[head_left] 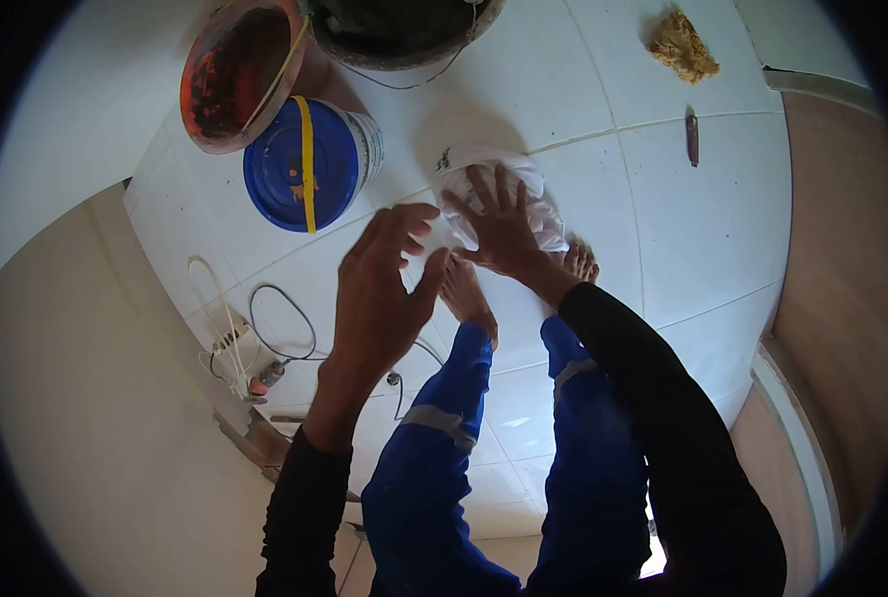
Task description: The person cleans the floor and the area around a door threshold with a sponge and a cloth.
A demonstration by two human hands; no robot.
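A crumpled white plastic bag point(543, 214) sits on the tiled floor just in front of my bare feet, with dark print on its far left corner. My right hand point(501, 231) lies on top of the bag with its fingers spread. To the left of it, my left hand point(384, 279) is raised, thumb apart and fingers loosely curved, holding nothing. It appears to be above the floor, apart from the bag. What the bag contains is hidden.
Ahead on the left stand a blue-lidded bucket point(280, 169) with a yellow strip, a reddish bucket point(235, 85) and a dark tub point(404, 35). A power strip point(230, 338) with cables lies left. A sponge-like yellowish lump point(683, 48) and a dark reddish object point(692, 137) lie far right.
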